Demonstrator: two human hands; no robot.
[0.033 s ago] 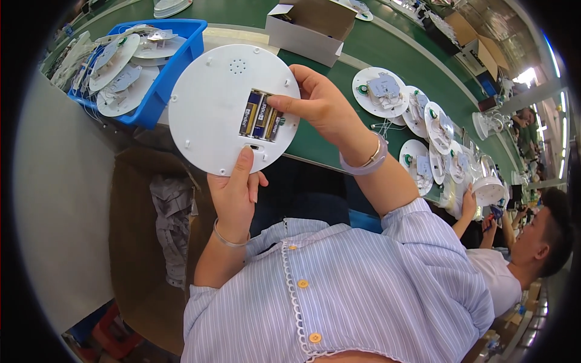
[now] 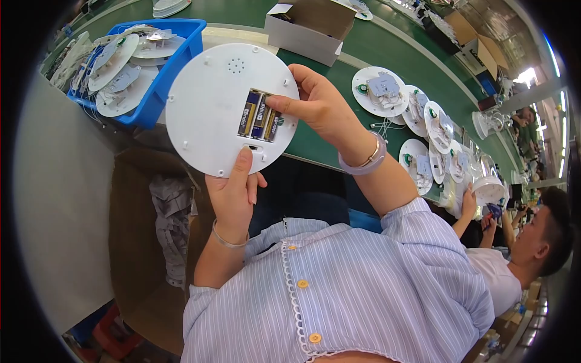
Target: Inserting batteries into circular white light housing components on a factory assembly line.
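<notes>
A round white plastic disc (image 2: 206,115) is held up between my two hands, its flat face towards me. It has a cluster of small holes near its top and an uncovered battery slot with several dark-blue and gold batteries (image 2: 258,116) side by side. My left hand (image 2: 233,199) grips the lower rim, its thumb on the face just below the slot beside a small switch opening. At the right rim my right hand (image 2: 315,106) grips the disc, its thumb pressing on the upper end of the batteries. The fingers behind the disc are hidden.
A blue bin (image 2: 196,45) of similar discs stands at the left. On the green bench (image 2: 327,142), an open white box (image 2: 302,36) sits ahead and several discs with wiring (image 2: 378,91) lie to the right. Below is a large cardboard box (image 2: 130,242). A co-worker (image 2: 496,272) sits at the right.
The disc has shifted very slightly left in my hands' grip. The co-worker's hand at the right has moved a little.
</notes>
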